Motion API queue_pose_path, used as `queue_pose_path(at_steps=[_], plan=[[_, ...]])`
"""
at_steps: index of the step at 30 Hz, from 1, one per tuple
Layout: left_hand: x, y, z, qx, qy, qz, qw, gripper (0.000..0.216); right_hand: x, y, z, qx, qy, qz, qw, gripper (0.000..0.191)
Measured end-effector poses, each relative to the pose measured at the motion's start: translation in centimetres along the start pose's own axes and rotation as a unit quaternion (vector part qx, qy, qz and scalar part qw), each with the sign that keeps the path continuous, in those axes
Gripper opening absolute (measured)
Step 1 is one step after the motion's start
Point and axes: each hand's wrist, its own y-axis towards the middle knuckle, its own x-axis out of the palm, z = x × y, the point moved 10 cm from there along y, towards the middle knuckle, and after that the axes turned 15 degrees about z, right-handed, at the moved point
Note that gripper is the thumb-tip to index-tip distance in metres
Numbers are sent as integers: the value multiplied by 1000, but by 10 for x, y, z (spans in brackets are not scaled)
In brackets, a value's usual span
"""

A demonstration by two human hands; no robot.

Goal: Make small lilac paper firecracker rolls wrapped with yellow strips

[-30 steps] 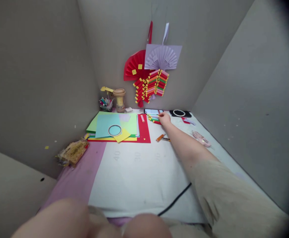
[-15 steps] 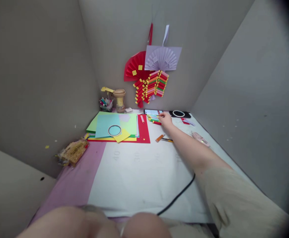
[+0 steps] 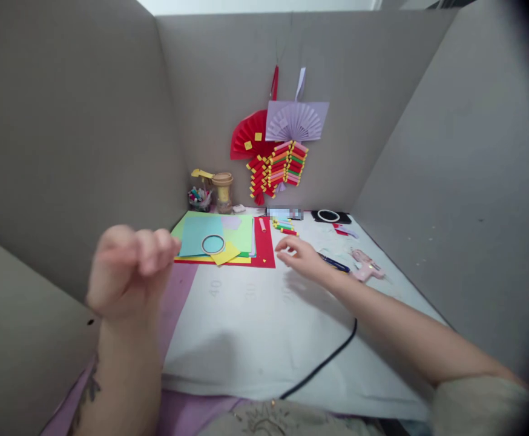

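My left hand [image 3: 128, 272] is raised in front of the left cardboard wall, its fingers curled into a loose fist with nothing seen in it; it is slightly blurred. My right hand [image 3: 301, 257] hovers low over the white mat [image 3: 246, 321], fingers stretched loosely to the left, just right of the red paper sheet [image 3: 264, 249]. A dark blue pen [image 3: 336, 264] lies right behind that hand. Small rolled paper tubes [image 3: 285, 228] lie farther back. Whatever lies under my right palm is hidden.
A stack of coloured papers [image 3: 214, 237] with a tape ring [image 3: 212, 244] lies at the back left. A pink glue gun [image 3: 367, 266], a black cable [image 3: 319, 363], a jar [image 3: 223, 191] and a pen cup [image 3: 197, 197] are around. Paper fans [image 3: 276, 142] hang on the back wall.
My right hand has pulled back from the rolled tubes toward me, over where an orange marker lay. My left hand has risen into view. The camera has tilted up.
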Motion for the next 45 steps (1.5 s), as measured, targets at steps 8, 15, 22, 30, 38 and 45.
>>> queue_pose_path(at_steps=[8,15,22,30,38,45], plan=[[-49,28,-86,12,726,-104,680,21,13,-82,-62,-168,5,-102,980,10],[-17,-2,-152,32,714,-260,649,27,17,-90,-54,-161,8,-63,985,18],[2,-4,-204,70,697,-311,642,31,17,-92,-40,-140,5,-47,989,24],[4,-16,-200,48,641,-279,713,43,33,-78,-66,-143,34,-70,987,13],[-62,-9,-98,18,789,-191,583,27,142,2,-123,-137,29,-115,983,18],[-133,-27,-61,-100,836,-144,521,30,267,37,-147,-176,-4,-147,973,17]])
